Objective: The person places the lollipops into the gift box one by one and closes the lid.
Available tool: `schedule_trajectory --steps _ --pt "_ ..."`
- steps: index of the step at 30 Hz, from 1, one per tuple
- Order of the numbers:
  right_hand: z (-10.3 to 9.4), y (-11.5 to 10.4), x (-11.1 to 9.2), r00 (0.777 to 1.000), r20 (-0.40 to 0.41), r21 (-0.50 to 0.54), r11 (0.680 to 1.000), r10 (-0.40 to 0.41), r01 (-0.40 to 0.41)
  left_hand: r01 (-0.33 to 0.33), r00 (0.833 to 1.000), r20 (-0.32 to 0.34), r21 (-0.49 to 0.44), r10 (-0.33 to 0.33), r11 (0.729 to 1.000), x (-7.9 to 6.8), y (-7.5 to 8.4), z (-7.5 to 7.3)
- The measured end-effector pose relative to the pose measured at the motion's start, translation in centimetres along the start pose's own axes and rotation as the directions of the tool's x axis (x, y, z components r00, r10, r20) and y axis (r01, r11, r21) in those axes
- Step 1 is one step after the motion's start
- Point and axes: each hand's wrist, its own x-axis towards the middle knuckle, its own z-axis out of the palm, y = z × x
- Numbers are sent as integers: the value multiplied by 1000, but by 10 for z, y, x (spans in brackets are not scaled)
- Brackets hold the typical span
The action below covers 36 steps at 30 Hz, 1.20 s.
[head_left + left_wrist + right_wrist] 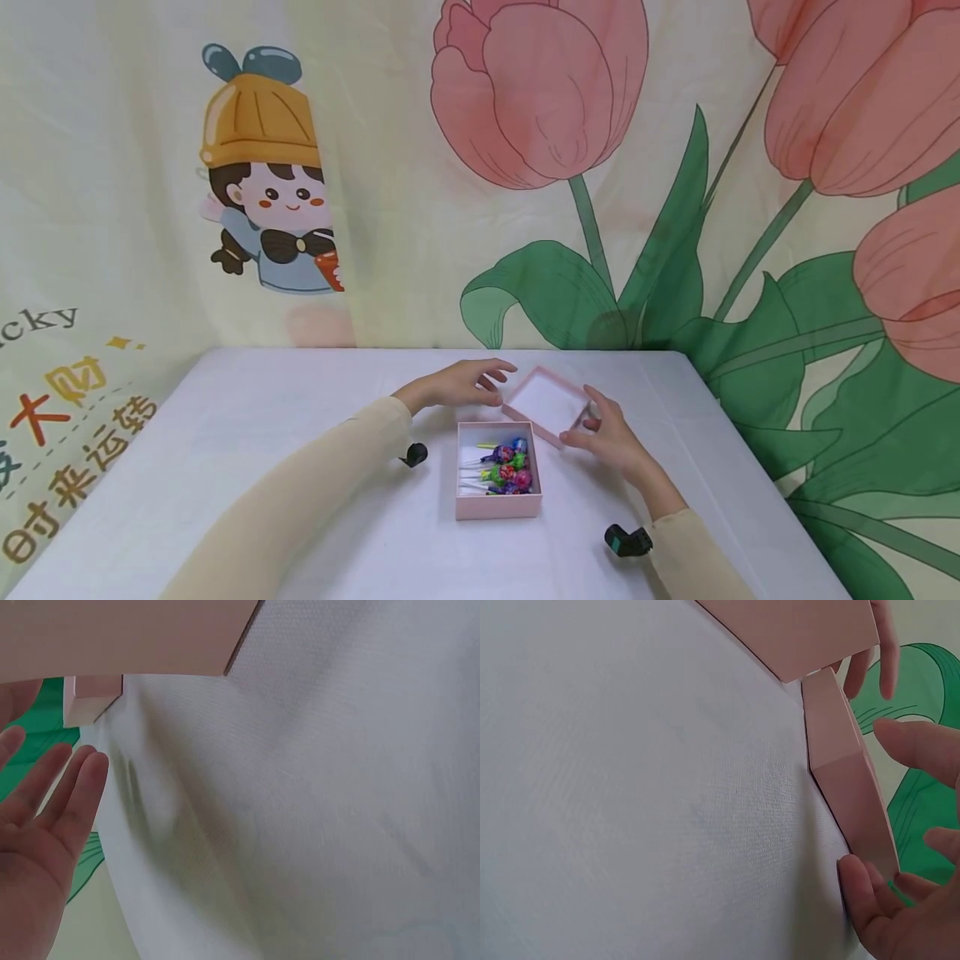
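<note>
A pink box [498,507] stands uncovered on the table. Inside it lie several lollipops [507,473] in colourful wrappers, white sticks to the left. Behind it a pink lid [545,405] rests on the tabletop, hollow side up. My right hand [611,437] is at the lid's right corner, thumb and fingers spread around it; in the right wrist view the fingertips [855,889] are by the lid's end and the thumb is apart from it. To the lid's left my left hand [461,385] hovers with loosely bent fingers, holding nothing. In the left wrist view its palm [37,847] shows.
A white cloth covers the table [337,533]. Black wrist cameras show at the left forearm [415,454] and right forearm [628,541]. A printed curtain with tulips [547,92] hangs behind the table's far edge.
</note>
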Motion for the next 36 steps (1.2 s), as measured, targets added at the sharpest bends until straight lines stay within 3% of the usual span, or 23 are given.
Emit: schedule_trajectory --steps 10,23,36 --pt "5 -2 9 999 52 14 1000 2 -2 85 996 27 -46 -84 995 3 -3 2" --pt "13 -10 11 999 15 -9 999 31 -31 137 989 55 -31 -135 990 12 -4 5" --pt "10 -5 21 998 62 39 999 32 -35 178 984 39 -95 -175 979 13 -10 10"
